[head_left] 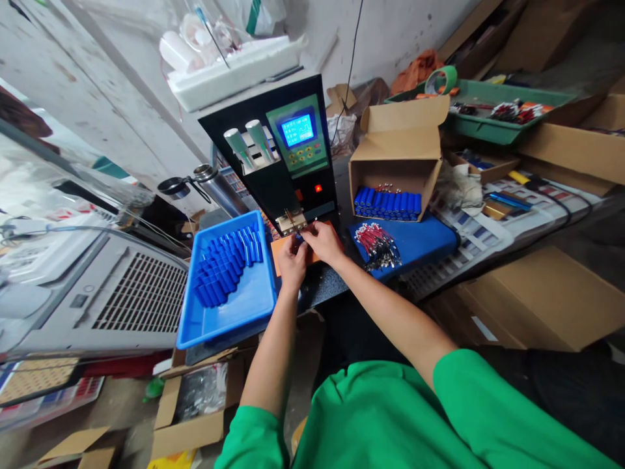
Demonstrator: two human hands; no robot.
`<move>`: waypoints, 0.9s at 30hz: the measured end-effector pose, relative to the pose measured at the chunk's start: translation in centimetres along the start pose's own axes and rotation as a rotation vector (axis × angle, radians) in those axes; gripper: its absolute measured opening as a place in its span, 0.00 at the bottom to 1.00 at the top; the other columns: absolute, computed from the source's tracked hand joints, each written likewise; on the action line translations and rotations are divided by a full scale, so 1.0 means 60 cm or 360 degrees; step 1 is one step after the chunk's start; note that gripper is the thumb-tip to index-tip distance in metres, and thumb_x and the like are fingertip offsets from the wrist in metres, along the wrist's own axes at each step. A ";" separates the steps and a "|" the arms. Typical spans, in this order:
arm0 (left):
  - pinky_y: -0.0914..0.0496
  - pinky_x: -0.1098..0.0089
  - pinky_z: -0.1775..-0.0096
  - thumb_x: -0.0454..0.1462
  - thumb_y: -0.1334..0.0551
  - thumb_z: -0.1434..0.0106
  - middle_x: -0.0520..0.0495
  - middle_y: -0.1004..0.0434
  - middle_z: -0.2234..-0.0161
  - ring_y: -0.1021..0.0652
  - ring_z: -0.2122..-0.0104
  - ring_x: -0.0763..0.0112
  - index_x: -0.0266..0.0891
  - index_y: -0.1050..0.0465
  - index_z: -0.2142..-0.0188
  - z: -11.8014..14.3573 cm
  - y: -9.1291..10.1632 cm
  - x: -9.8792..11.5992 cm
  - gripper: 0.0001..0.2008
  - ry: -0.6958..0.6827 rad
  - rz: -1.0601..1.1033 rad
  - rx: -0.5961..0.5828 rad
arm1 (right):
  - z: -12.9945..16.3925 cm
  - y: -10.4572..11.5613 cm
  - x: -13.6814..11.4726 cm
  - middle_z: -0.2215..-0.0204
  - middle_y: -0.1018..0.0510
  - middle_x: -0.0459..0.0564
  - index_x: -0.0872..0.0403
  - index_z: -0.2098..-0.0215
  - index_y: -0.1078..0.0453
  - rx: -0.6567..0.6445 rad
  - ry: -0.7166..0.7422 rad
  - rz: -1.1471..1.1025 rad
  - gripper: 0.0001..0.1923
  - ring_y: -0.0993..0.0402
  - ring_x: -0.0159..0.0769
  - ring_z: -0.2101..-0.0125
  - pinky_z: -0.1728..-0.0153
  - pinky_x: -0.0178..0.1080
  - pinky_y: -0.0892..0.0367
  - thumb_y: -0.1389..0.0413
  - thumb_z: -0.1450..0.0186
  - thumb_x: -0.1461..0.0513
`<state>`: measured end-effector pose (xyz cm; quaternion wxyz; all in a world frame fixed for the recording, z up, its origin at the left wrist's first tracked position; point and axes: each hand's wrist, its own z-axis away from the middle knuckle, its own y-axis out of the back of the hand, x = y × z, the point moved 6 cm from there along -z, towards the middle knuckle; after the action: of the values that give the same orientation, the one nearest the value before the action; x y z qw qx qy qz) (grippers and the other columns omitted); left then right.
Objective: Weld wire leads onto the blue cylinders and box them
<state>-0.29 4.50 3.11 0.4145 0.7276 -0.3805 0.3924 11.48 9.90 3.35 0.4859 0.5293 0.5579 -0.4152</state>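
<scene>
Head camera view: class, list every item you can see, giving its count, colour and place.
Black welding machine with lit screen: one, centre back.
Blue plastic tray: one, left of the hands, holding many blue cylindrical cells.
Open brown cardboard box: one, right of the machine, a row of blue cells inside.
Bundle of red and white wires: one, on a blue surface at right.
Green tray: one, far right back.
Left hand, right hand: together under the machine head.

Two hands [291, 259] [322, 241], one blue tray [229, 319], one open box [395, 156].
</scene>
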 end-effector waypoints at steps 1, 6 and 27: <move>0.25 0.66 0.55 0.42 0.38 0.36 0.45 0.19 0.60 0.21 0.61 0.66 0.37 0.25 0.54 0.000 0.000 -0.001 0.14 0.0002 0.0001 -0.0001 | 0.000 0.000 0.000 0.71 0.19 0.48 0.53 0.72 0.29 0.0001 0.0002 0.0010 0.07 0.23 0.38 0.68 0.64 0.37 0.30 0.41 0.38 0.59; 0.25 0.67 0.56 0.43 0.37 0.36 0.45 0.19 0.61 0.20 0.61 0.66 0.37 0.24 0.52 0.001 -0.001 -0.005 0.16 0.0029 0.0026 -0.0005 | 0.002 0.002 -0.005 0.69 0.18 0.50 0.53 0.70 0.28 -0.0006 0.0047 0.0081 0.06 0.22 0.40 0.66 0.61 0.39 0.30 0.41 0.37 0.59; 0.25 0.66 0.56 0.42 0.37 0.36 0.44 0.19 0.60 0.20 0.63 0.67 0.38 0.24 0.55 0.003 -0.005 -0.007 0.14 -0.0001 0.0027 0.0037 | 0.009 0.025 0.014 0.75 0.24 0.45 0.54 0.74 0.32 -0.0138 0.0104 0.0121 0.10 0.29 0.34 0.71 0.67 0.36 0.36 0.41 0.37 0.58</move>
<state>-0.16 4.55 2.61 0.4026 0.7292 -0.3824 0.3999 13.06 9.70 2.49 0.5055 0.5418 0.5704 -0.3544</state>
